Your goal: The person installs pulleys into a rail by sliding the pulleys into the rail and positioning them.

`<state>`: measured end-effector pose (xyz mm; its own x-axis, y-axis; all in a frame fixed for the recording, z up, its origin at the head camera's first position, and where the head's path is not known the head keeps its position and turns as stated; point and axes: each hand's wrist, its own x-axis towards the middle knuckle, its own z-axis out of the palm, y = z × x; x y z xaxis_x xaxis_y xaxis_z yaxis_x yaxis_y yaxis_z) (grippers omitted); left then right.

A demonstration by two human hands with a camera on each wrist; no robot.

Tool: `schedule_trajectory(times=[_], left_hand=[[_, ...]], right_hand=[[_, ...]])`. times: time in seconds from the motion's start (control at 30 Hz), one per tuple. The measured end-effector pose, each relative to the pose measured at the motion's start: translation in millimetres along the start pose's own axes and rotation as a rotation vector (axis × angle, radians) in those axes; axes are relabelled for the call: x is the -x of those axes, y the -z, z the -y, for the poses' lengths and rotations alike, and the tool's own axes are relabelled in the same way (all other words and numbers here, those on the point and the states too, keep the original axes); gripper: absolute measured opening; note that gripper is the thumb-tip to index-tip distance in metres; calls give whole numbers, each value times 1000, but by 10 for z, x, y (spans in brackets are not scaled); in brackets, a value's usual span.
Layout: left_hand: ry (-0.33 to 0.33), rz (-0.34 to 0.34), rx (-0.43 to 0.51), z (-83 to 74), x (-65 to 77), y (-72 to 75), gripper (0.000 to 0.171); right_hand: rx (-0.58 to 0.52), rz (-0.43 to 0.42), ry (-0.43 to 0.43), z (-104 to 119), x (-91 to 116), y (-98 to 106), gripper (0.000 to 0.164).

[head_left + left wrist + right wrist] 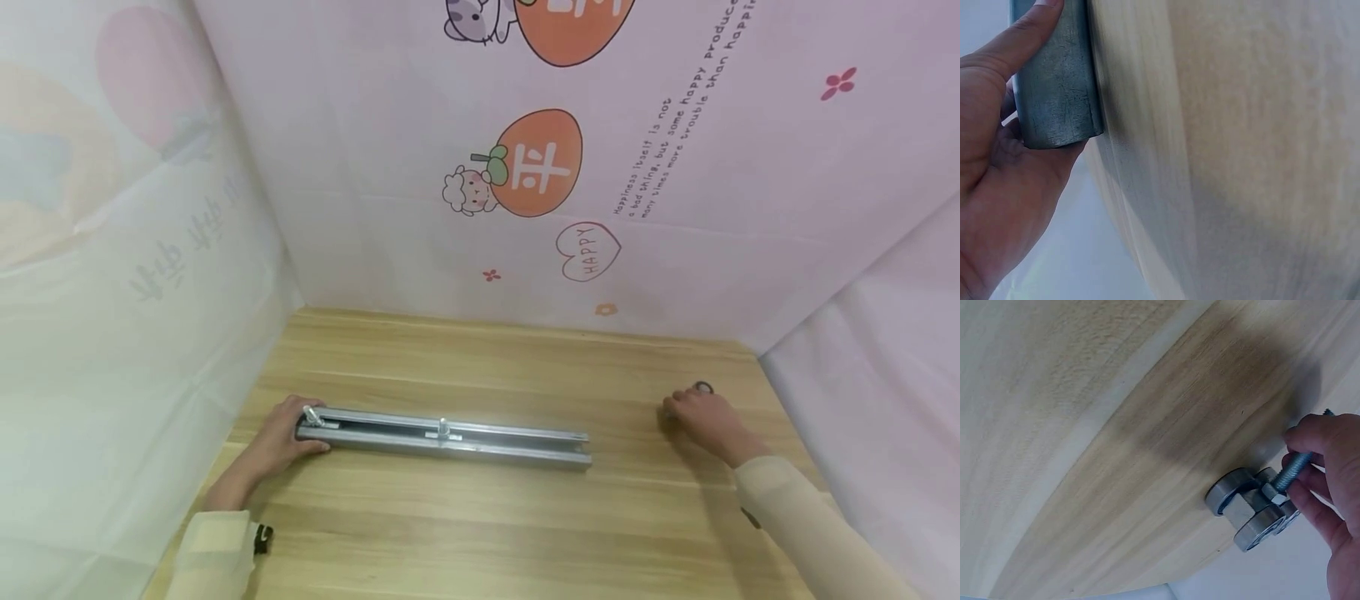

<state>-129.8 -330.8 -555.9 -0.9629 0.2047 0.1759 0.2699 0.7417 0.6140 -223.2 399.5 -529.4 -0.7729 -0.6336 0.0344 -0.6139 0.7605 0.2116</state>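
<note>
A slotted steel channel [517, 450] lies across the wooden table. My left hand [279, 437] grips its left end, thumb on the near side and fingers behind. In the left wrist view the channel's end [1060, 106] sits between thumb and palm. Two upright bolts with small plates stand in the slot, one bolt [313, 417] by the left hand and another bolt [443, 428] near mid-length. Off to the right, my right hand [705, 421] pinches the threaded stem of a roller trolley [1247, 509]. Its metal wheels show below a hex nut; from above the hand mostly hides it.
White printed cloth [420, 275] hangs behind the table [450, 525], with more cloth at the left and right sides. The right hand is some distance beyond the channel's right end.
</note>
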Motion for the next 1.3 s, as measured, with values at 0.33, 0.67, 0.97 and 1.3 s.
schedule_trajectory(times=[0.33, 0.67, 0.97, 1.3], left_hand=[[10, 10, 11, -8, -3, 4, 66], [10, 22, -1, -12, -16, 10, 66], [16, 24, 8, -4, 8, 2, 68], [10, 23, -3, 33, -2, -10, 67]], right_hand=[[-62, -45, -6, -12, 24, 82, 25], [-193, -153, -142, -141, 154, 126, 25], [-273, -152, -284, -245, 246, 142, 20], [-317, -124, -418, -344, 323, 234, 23]])
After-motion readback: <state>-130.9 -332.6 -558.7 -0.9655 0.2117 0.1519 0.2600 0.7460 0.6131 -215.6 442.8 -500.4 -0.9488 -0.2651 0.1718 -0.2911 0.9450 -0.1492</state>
